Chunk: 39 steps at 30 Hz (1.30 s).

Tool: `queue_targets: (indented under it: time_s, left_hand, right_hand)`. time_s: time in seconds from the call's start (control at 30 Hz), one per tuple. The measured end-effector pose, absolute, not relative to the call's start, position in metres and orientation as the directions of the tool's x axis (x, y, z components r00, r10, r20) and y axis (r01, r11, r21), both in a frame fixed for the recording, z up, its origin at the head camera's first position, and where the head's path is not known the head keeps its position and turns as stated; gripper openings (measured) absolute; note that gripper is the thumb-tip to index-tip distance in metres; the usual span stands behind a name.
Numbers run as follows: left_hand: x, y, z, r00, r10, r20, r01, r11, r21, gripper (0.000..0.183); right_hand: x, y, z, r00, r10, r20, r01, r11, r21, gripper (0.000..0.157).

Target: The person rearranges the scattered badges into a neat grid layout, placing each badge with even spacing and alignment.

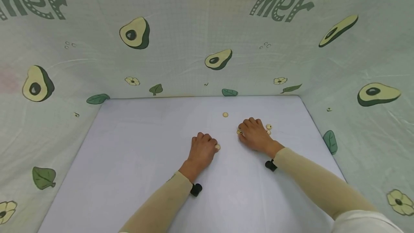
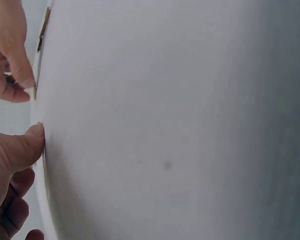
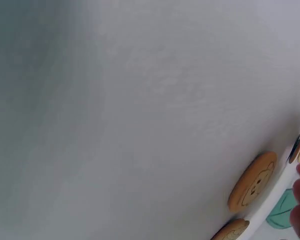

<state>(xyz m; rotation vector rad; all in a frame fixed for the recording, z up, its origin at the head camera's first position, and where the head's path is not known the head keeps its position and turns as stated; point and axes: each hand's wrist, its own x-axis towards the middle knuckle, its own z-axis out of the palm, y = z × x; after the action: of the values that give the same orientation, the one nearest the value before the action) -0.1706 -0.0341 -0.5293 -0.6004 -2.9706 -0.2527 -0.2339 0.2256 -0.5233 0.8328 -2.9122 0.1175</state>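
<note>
My left hand (image 1: 202, 150) holds a small round tan disc (image 1: 217, 147) at its thumb side, fingers bent over the white tabletop. Up close, the left thumb (image 2: 30, 145) presses near the table edge line, mostly hiding that disc. Farther right, my right hand (image 1: 255, 135) pinches another tan disc (image 1: 239, 132) between thumb and forefinger; the left wrist view shows the disc's thin edge (image 2: 35, 92) at those fingertips. Behind the right hand lie two more discs, one whole (image 1: 268, 126) and one partly covered (image 1: 268, 132). In the right wrist view, one disc (image 3: 254, 182) bears a drawn bear face.
A single disc (image 1: 225, 114) lies farther back on the white tabletop (image 1: 145, 132). A pale cloth (image 1: 181, 46) printed with avocados and leaves rises behind the table and along both sides. Each wrist carries a small black camera (image 1: 196, 190).
</note>
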Motion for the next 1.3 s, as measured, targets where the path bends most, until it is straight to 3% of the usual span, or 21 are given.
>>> queue_targets:
  time_s: [0.43, 1.3]
  left_hand:
    - [-0.169, -0.0351, -0.5288, -0.927, 0.361, 0.103, 0.375, 0.904, 0.206, 0.025]
    - [-0.1655, -0.0319, -0.5288, -0.927, 0.353, 0.125, 0.373, 0.904, 0.21, 0.02]
  right_hand:
    - [-0.2331, 0.2178, -0.5245, -0.881, -0.462, 0.102, -0.47, 0.879, -0.079, 0.028]
    - [-0.23, 0.2207, -0.5197, -0.873, -0.472, 0.123, -0.486, 0.864, -0.129, 0.025]
